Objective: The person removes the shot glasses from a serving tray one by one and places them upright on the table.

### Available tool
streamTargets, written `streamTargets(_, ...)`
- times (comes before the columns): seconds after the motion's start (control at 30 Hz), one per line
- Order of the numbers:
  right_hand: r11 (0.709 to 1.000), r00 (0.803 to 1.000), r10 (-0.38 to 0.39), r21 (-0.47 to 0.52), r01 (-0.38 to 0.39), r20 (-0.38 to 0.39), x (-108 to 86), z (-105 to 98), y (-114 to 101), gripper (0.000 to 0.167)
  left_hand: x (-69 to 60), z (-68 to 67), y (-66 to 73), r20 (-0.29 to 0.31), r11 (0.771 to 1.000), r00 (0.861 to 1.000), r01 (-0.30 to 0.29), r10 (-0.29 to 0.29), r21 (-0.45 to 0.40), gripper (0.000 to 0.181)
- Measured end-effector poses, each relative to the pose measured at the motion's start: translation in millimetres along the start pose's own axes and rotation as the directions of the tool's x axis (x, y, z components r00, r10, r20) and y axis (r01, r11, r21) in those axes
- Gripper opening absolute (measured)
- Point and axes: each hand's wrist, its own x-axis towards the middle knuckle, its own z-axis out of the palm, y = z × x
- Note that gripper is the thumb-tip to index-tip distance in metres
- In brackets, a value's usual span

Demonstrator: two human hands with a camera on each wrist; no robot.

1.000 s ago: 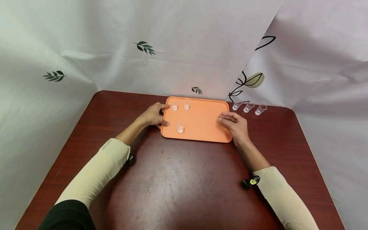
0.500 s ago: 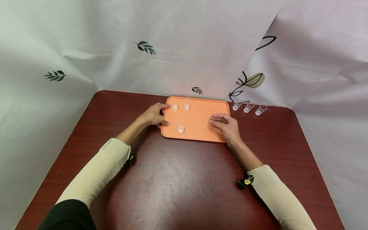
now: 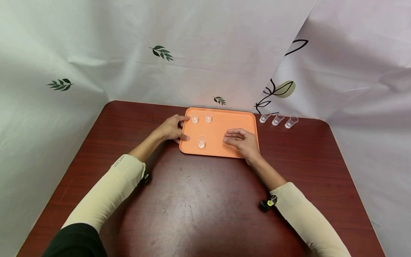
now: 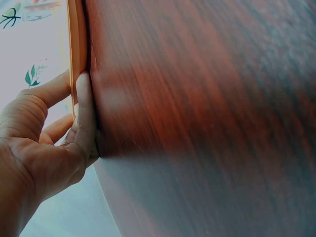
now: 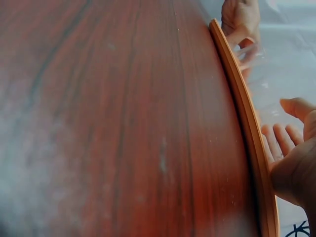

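Head view: hands (image 3: 171,128) (image 3: 244,142) at orange tray (image 3: 216,132)

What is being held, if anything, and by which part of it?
The left grip holds the orange tray by its left edge; the right grip holds nothing.

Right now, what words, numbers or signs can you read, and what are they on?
None can be read.
Cream cloth left sleeve: small dark print, too tiny and blurred to read.
Small black wrist devices: marks too small to read.
Orange rectangular tray, clear round cups: no visible writing.
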Motion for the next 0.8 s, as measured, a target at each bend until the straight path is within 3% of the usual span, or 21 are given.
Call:
streamTargets(0.5, 0.998, 0.996, -0.018, -0.058, 0.023, 0.091, 1.5, 21, 2, 0.044, 0.7, -0.5, -1.3, 0.001, 1.000, 1.000, -0.003, 0.003, -0.008, 0.098)
streamTargets(0.8, 0.998, 0.985, 0.013, -0.065, -0.002, 0.172, 2.4, 33, 1, 0.052, 0.1, -0.9, -0.2, 0.005, 1.000, 1.000, -0.005, 0.005, -0.001, 0.098)
